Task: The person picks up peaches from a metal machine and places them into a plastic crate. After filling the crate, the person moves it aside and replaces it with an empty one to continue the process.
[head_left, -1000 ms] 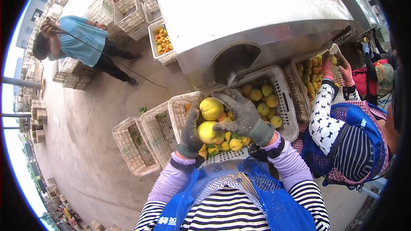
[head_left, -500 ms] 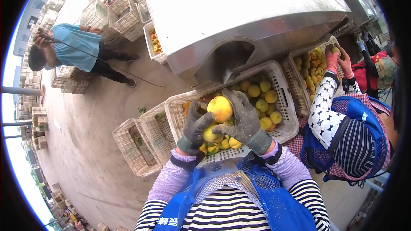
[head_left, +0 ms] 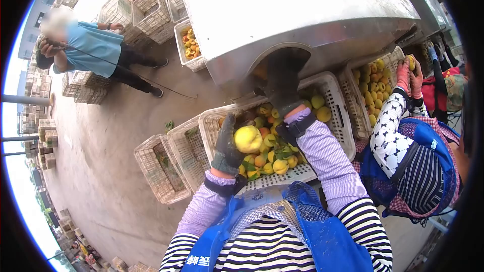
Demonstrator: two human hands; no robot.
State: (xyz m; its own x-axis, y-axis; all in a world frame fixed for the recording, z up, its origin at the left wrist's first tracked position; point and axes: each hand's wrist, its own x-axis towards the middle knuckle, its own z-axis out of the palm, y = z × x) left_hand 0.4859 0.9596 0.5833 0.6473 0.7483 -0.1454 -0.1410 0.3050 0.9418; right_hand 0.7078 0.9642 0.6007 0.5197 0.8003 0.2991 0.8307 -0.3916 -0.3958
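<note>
My left hand (head_left: 227, 145), in a dark work glove, holds a yellow peach (head_left: 247, 139) above the near left part of a white plastic crate (head_left: 330, 157). My right hand (head_left: 283, 90), gloved too, reaches over the crate into the rounded opening (head_left: 300, 53) of a metal machine. Its fingers are lost in the dark there, so I cannot see what they touch. Below my hands, yellow and orange peaches (head_left: 280, 166), some with green leaves, fill the near part of the crate. More peaches (head_left: 317, 102) lie at its far right.
Two white crates (head_left: 156, 174) stand on the floor at left. To the right a co-worker (head_left: 403, 161) holds a peach over another crate of peaches (head_left: 373, 88). A person in a blue shirt (head_left: 96, 50) stands at upper left near stacked crates (head_left: 151, 12).
My right hand has moved from the held peaches up into the machine's opening. My left hand keeps one peach, turned outward. The co-worker's hands rose slightly, and the view shifted a little.
</note>
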